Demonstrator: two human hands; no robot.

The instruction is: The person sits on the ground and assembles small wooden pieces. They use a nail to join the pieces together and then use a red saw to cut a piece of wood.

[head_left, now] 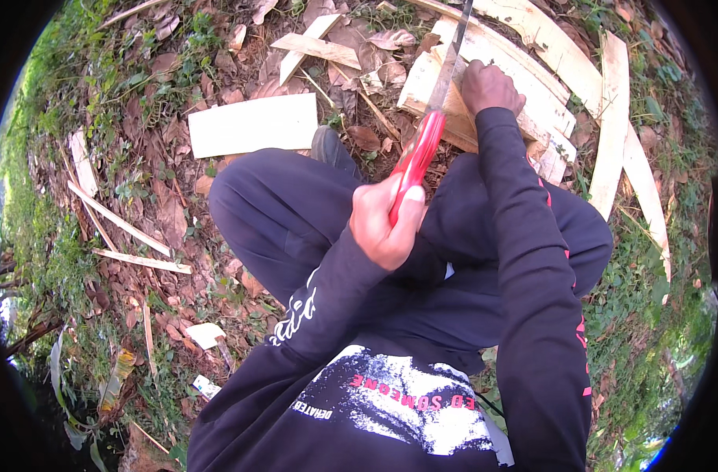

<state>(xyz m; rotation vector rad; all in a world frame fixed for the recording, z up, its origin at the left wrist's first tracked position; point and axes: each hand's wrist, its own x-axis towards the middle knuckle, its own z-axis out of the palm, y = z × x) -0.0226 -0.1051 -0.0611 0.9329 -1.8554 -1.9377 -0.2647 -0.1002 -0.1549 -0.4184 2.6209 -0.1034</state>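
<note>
My left hand (pixel 384 224) is wrapped round the red handle (pixel 418 160) of a hand saw. The saw's thin metal blade (pixel 451 61) points away from me and runs over pale wooden boards (pixel 524 96), which lie in front of my right knee. On those boards, just right of the blade, rests my right hand (pixel 491 88). Its fingers are curled down against a board, with the fingertips hidden. Whether the teeth touch the wood cannot be made out.
A rectangular pale board (pixel 253 125) lies beyond my left knee, near two crossed wood strips (pixel 315 49). Long strips (pixel 610 118) flank the boards on the right. Thin sticks (pixel 119 219) lie at left among dry leaves and green plants. My bent legs (pixel 284 208) frame the work.
</note>
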